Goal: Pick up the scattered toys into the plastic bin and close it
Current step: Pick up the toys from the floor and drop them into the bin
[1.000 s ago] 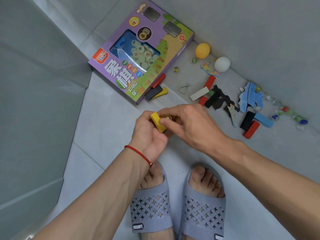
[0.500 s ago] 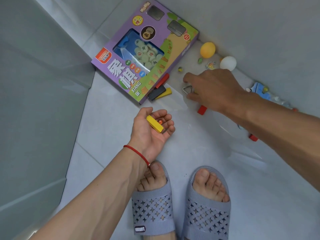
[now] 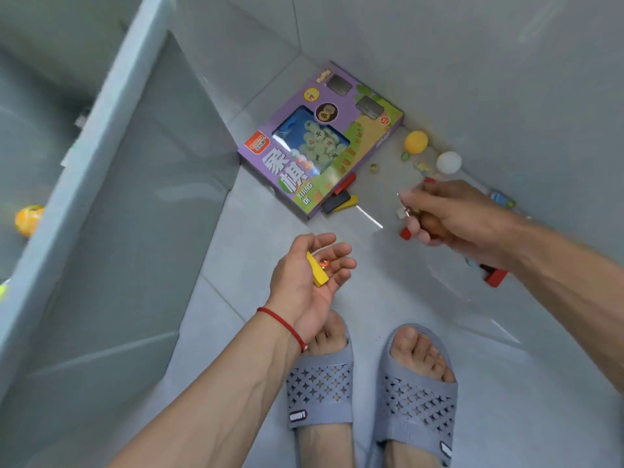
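Nearest, 2 feet in grey slippers [image 3: 371, 400] on the tiled floor [image 3: 439, 298]. Just above them, left hand [image 3: 312, 268] palm up, fingers loosely cupped around a yellow block [image 3: 316, 270] and a small orange marble [image 3: 325, 264], carrying rather than gripping. Farther out and to the right, right hand [image 3: 449, 214] low over the scatter, fingers curled and pinching something thin and metallic, seemingly with a white piece too; blurred, so exactly what cannot be told. Red block [image 3: 406, 233] just beside its fingertips, another red block [image 3: 496, 276] under the wrist. Beyond, against the purple game box [image 3: 320, 140], a black block [image 3: 336, 201], a yellow one [image 3: 347, 206] and a red one [image 3: 345, 184], long axes running roughly along the box edge, near the right hand and up-left of it. Farthest, by the wall, a yellow ball [image 3: 416, 141] and a white ball [image 3: 448, 162]. Plastic bin [image 3: 101, 136] off to the left, open, an orange toy [image 3: 28, 219] seen through its wall. Judged: gathering only partly done, right hand nearer every loose piece, left hand nearer the bin, so a drop from the left means swinging left and up over the rim
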Motion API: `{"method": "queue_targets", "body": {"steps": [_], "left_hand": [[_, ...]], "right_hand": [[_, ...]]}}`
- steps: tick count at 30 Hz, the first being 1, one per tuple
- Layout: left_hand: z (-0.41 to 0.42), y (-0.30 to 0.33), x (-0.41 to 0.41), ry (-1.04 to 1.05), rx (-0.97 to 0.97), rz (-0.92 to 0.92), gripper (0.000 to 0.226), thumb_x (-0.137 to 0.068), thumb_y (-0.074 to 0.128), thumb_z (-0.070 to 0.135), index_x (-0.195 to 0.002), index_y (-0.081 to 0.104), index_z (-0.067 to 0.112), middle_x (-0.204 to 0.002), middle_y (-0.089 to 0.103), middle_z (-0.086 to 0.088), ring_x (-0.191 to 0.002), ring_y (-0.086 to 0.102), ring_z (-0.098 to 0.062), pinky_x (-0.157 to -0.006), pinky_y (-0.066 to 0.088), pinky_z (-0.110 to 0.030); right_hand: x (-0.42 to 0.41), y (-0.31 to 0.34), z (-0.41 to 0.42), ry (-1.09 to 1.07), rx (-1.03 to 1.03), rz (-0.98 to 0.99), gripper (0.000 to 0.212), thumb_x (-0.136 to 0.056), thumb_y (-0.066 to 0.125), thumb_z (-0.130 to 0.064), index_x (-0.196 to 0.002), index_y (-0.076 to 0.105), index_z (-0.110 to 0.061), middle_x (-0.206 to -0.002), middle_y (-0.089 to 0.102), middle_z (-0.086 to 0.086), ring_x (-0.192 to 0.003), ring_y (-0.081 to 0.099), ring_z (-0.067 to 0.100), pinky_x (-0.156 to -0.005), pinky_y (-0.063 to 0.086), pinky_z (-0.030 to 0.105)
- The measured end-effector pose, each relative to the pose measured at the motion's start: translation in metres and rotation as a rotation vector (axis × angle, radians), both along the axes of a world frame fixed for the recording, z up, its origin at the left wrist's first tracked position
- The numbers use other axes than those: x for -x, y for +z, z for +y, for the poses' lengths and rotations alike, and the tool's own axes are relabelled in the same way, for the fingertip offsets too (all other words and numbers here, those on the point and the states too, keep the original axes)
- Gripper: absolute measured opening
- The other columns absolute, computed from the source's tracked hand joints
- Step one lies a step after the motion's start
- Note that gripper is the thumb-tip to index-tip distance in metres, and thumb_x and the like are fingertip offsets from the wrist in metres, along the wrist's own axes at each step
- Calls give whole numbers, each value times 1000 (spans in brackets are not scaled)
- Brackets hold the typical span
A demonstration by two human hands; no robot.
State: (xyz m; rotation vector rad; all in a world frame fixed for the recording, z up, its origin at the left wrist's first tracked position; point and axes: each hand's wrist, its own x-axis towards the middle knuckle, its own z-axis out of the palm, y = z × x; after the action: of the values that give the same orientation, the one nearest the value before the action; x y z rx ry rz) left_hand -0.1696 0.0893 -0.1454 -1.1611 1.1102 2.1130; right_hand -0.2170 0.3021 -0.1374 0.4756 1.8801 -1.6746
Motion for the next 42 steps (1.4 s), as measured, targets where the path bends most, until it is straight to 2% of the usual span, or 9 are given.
{"method": "queue_targets", "body": {"steps": [5,15,18,20,24,28,31,39,42], "left_hand": [[-36,75,-38,85,-97,65,21,-98,51,21,-93,62,4,-80,68,-16,-67,66,-27,-54,57,-25],[-192,237,-107,464,106,404,14,-93,48,11,-93,59,2,-89,62,-19,-83,64,-29,-80,58,-33],[-249,256,-122,565,185,366,31,-90,52,17,-114,55,-3,-122,55,-25,-107,64,-33,-102,50,-44],[-266,272,-129,594,220,369,48,-86,55,20,-130,46,3,-136,47,-25,-112,62,-33,-97,51,-47],[-276,288,-134,645,374,422,30,-81,58,19,-107,46,9,-117,47,-19,-107,56,-32,-106,46,-52],[-249,284,-134,640,539,608,21,-88,53,10,-108,56,14,-86,46,-9,-77,51,-18,-88,49,-30],[-206,266,-127,503,548,667,27,-95,52,4,-120,61,9,-107,64,-16,-102,67,-23,-92,58,-35],[-93,169,-72,-253,624,577,14,-85,62,10,-86,69,23,-86,72,-2,-84,66,-18,-79,58,-39],[-66,119,-50,-496,746,528,23,-74,59,22,-89,75,28,-91,75,9,-84,67,-9,-88,58,-35]], "right_hand": [[-81,62,-6,-308,520,-260,17,-94,51,-22,-84,45,-9,-66,57,18,-44,44,18,-28,28,17],[-53,264,-182,684,-36,93,17,-94,67,-21,-87,65,-5,-72,62,12,-60,53,20,-56,43,31],[-54,296,-257,663,14,90,9,-97,59,-14,-93,58,-6,-78,57,16,-56,54,17,-53,51,25],[-60,306,-305,572,142,27,14,-100,54,-18,-90,49,-9,-72,44,13,-58,49,18,-74,61,35],[-68,302,-339,604,78,118,47,-97,60,-37,-127,52,-2,-110,63,13,-93,71,27,-93,58,45],[-65,296,-284,687,-159,138,39,-97,63,-30,-121,61,0,-110,61,15,-92,65,29,-88,59,47],[-50,285,-207,728,-389,190,30,-96,64,-26,-113,68,-2,-108,70,13,-88,69,28,-80,59,42],[-41,183,-34,656,-819,85,19,-94,56,-20,-92,71,-8,-89,74,9,-77,70,26,-65,58,31],[-45,123,-14,823,-988,141,16,-91,57,-24,-98,70,-16,-100,72,7,-94,66,27,-72,49,31]]}}
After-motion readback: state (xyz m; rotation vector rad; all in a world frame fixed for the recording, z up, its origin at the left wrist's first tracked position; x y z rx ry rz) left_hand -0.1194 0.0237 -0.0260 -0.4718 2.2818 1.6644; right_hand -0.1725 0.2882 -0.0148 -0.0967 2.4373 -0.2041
